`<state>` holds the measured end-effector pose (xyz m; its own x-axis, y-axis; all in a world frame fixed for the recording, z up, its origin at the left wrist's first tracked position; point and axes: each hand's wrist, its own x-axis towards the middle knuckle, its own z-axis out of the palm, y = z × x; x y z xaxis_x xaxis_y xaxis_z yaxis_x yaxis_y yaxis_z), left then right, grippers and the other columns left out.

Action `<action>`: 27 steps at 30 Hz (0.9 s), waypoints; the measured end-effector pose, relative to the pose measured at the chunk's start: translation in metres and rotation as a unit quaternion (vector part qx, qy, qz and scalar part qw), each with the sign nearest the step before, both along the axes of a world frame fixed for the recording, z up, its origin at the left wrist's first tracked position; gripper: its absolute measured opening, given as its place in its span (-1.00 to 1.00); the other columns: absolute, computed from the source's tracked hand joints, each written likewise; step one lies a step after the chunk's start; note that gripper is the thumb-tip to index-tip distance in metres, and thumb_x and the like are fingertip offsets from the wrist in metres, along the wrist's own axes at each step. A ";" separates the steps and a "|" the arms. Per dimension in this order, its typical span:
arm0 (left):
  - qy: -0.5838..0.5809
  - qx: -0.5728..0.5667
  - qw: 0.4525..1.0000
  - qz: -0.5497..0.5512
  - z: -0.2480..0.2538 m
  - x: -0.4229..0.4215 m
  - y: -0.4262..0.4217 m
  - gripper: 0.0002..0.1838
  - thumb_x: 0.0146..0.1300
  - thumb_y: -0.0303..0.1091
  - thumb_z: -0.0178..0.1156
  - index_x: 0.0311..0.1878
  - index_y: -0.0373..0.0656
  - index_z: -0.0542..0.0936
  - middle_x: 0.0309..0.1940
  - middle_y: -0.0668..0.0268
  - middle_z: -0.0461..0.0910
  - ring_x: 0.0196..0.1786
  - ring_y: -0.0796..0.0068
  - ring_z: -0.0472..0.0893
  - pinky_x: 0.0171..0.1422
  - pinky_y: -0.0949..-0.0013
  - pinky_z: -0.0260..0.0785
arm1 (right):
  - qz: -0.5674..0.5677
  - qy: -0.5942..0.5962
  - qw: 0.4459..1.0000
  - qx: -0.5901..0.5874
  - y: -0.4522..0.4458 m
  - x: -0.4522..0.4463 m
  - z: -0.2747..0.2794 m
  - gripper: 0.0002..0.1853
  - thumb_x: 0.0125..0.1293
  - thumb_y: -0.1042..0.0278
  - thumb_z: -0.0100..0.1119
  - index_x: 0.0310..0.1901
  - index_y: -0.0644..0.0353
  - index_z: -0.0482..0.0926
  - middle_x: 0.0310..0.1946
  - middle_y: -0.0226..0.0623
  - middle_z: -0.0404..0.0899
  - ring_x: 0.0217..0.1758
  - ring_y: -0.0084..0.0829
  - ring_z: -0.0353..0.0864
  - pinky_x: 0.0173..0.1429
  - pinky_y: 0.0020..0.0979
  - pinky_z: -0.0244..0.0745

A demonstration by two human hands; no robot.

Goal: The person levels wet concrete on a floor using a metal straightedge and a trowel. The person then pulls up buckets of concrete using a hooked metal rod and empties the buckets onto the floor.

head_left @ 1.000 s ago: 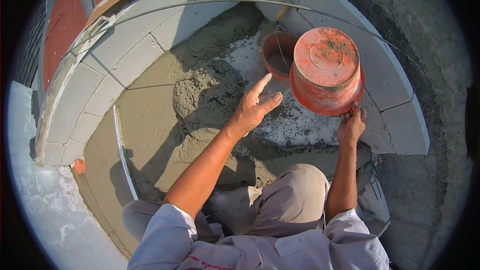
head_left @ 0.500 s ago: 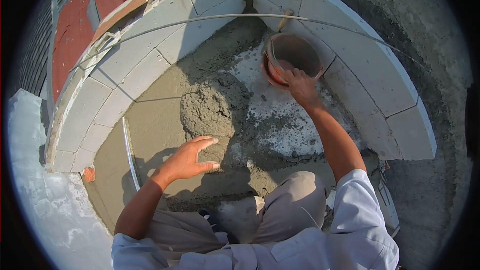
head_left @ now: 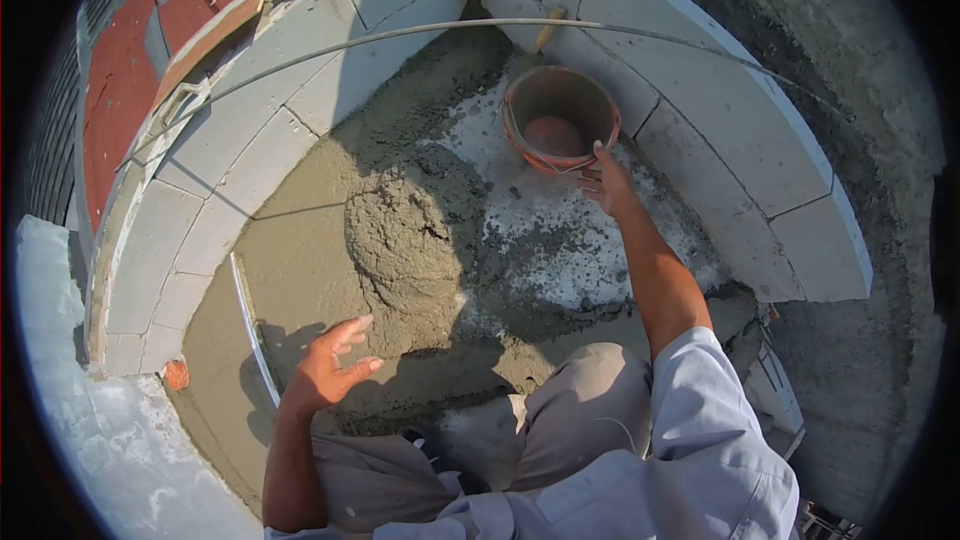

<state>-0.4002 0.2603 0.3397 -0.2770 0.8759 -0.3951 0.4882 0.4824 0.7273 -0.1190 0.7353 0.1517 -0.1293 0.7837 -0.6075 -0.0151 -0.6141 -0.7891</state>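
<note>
My left hand (head_left: 328,365) hovers over the wet mortar floor with its fingers apart and nothing in it. Just ahead of it lies a lumpy heap of mortar (head_left: 405,240). My right hand (head_left: 608,183) is at the near right rim of a reddish-brown bucket (head_left: 562,155). Its thumb is up by the rim and its fingers are spread. Whether it still touches the bucket is hard to tell. The bucket stands on the pale, mortar-spattered floor by the right wall, its inside looking bare apart from residue.
Low walls of pale blocks (head_left: 705,155) curve round both sides. A thin rod or cable (head_left: 430,28) arches across the view. A wooden handle (head_left: 549,28) leans behind the bucket. A metal straightedge (head_left: 253,325) lies on smoothed mortar at left, near a brick piece (head_left: 176,374).
My right hand has loosened from inside the bucket's rim and dropped to its outer side; the bucket sits more upright. My left hand has drawn back from the mortar heap.
</note>
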 end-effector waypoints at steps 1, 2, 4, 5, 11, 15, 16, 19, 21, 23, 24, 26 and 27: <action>0.001 -0.003 1.000 0.000 -0.004 -0.001 0.006 -0.23 0.26 -0.20 0.52 0.49 -0.22 0.46 0.38 -0.03 0.55 0.40 0.08 0.59 0.43 0.05 0.44 | 0.026 0.052 0.998 0.001 0.003 -0.003 -0.003 -0.33 0.51 0.13 0.26 0.43 0.43 0.28 0.31 0.27 0.42 0.39 0.19 0.50 0.44 0.20 0.48; 0.000 -0.009 1.000 0.000 -0.006 -0.001 0.009 -0.23 0.27 -0.21 0.52 0.48 -0.23 0.46 0.38 -0.03 0.55 0.39 0.08 0.59 0.42 0.05 0.45 | 0.007 0.059 0.998 0.016 0.006 -0.008 -0.006 -0.36 0.50 0.17 0.24 0.40 0.45 0.30 0.28 0.30 0.44 0.31 0.16 0.57 0.39 0.17 0.55; 0.035 -0.019 0.999 -0.033 -0.009 0.000 0.015 -0.24 0.26 -0.21 0.52 0.48 -0.23 0.47 0.36 -0.03 0.57 0.38 0.08 0.60 0.40 0.04 0.46 | -0.036 0.069 0.996 0.046 0.011 -0.015 -0.006 -0.43 0.49 0.26 0.20 0.35 0.50 0.34 0.21 0.35 0.50 0.14 0.09 0.71 0.28 0.11 0.69; 0.050 -0.023 0.997 -0.054 -0.011 0.000 0.020 -0.24 0.26 -0.20 0.52 0.47 -0.24 0.47 0.35 -0.03 0.57 0.37 0.08 0.61 0.38 0.04 0.47 | -0.030 0.053 0.997 0.049 0.013 -0.015 -0.002 -0.46 0.46 0.29 0.19 0.31 0.51 0.36 0.16 0.32 0.53 0.08 0.05 0.74 0.20 0.07 0.73; -0.013 -0.051 0.998 0.021 -0.061 -0.022 0.012 -0.26 0.23 -0.19 0.53 0.41 -0.28 0.52 0.19 -0.05 0.68 0.24 0.11 0.68 0.31 0.11 0.50 | 0.005 -0.060 0.991 0.122 -0.041 0.050 0.111 -0.53 0.33 0.41 0.17 0.21 0.53 0.45 -0.04 0.16 0.66 -0.14 -0.06 0.81 -0.03 -0.04 0.84; 0.030 -0.092 0.995 -0.040 -0.008 -0.040 0.017 -0.31 0.22 -0.26 0.53 0.36 -0.33 0.54 -0.20 0.07 0.74 -0.18 0.24 0.73 -0.03 0.22 0.58 | -0.070 -0.106 0.989 0.078 -0.107 0.131 0.199 -0.48 0.29 0.43 0.20 0.23 0.55 0.44 -0.04 0.14 0.69 -0.13 -0.04 0.81 -0.05 -0.03 0.82; 0.032 -0.134 0.990 -0.038 0.018 -0.044 0.021 -0.33 0.22 -0.30 0.52 0.36 -0.33 0.53 -0.28 0.11 0.72 -0.28 0.29 0.72 -0.14 0.26 0.57 | -0.100 -0.113 0.986 0.065 -0.128 0.151 0.221 -0.47 0.29 0.43 0.20 0.24 0.55 0.43 -0.04 0.14 0.68 -0.13 -0.04 0.81 -0.05 -0.04 0.82; -0.009 -0.177 0.984 0.017 0.064 -0.080 0.008 -0.37 0.25 -0.45 0.46 0.38 -0.34 0.51 -0.42 0.17 0.65 -0.49 0.41 0.64 -0.37 0.37 0.49 | -0.182 -0.127 0.975 0.022 -0.195 0.217 0.265 -0.44 0.27 0.45 0.19 0.29 0.48 0.40 -0.02 0.12 0.67 -0.13 -0.07 0.81 -0.05 -0.05 0.82; -0.031 -0.175 0.983 0.052 0.092 -0.116 -0.022 -0.39 0.27 -0.59 0.36 0.40 -0.37 0.47 -0.45 0.20 0.61 -0.52 0.46 0.60 -0.42 0.40 0.46 | -0.255 -0.154 0.954 -0.008 -0.246 0.253 0.306 -0.48 0.28 0.45 0.18 0.26 0.44 0.43 -0.02 0.09 0.67 -0.14 -0.11 0.81 -0.04 -0.06 0.83; -0.042 -0.195 0.979 0.040 0.142 -0.143 -0.041 -0.34 0.26 -0.72 0.25 0.46 -0.43 0.38 -0.34 0.12 0.62 -0.49 0.44 0.58 -0.39 0.40 0.50 | -0.334 -0.164 0.928 -0.015 -0.301 0.292 0.340 -0.51 0.28 0.45 0.18 0.23 0.43 0.44 -0.05 0.06 0.67 -0.17 -0.15 0.81 -0.11 -0.10 0.82; -0.044 -0.249 0.964 0.083 0.148 -0.174 -0.058 -0.24 0.24 -0.74 0.25 0.54 -0.37 0.30 -0.14 0.00 0.63 -0.32 0.36 0.65 -0.28 0.36 0.55 | -0.374 -0.166 0.912 -0.025 -0.333 0.308 0.352 -0.52 0.28 0.46 0.18 0.22 0.42 0.45 -0.07 0.04 0.67 -0.19 -0.17 0.80 -0.15 -0.12 0.82; -0.032 -0.317 0.944 0.089 0.207 -0.195 -0.075 -0.05 0.30 -0.54 0.30 0.70 -0.14 0.05 -0.12 0.18 0.66 -0.29 0.32 0.62 -0.31 0.22 0.44 | -0.451 -0.195 0.870 -0.050 -0.398 0.341 0.375 -0.64 0.28 0.47 0.18 0.09 0.39 0.47 -0.24 -0.09 0.64 -0.32 -0.28 0.74 -0.26 -0.18 0.78; 0.026 -0.343 0.939 0.001 0.246 -0.192 -0.080 -0.06 0.37 -0.44 0.29 0.72 -0.08 0.01 0.10 0.12 0.63 -0.10 0.20 0.66 -0.17 0.04 0.50 | -0.486 -0.200 0.847 -0.075 -0.428 0.355 0.393 -0.67 0.27 0.48 0.18 0.05 0.37 0.47 -0.29 -0.13 0.62 -0.36 -0.30 0.72 -0.29 -0.19 0.77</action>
<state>-0.5924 0.1801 0.5862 -0.3129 0.4205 -0.8516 0.5140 0.8290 0.2205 0.2362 0.3078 0.5448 0.7734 0.3111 -0.5523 -0.3211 -0.5590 -0.7645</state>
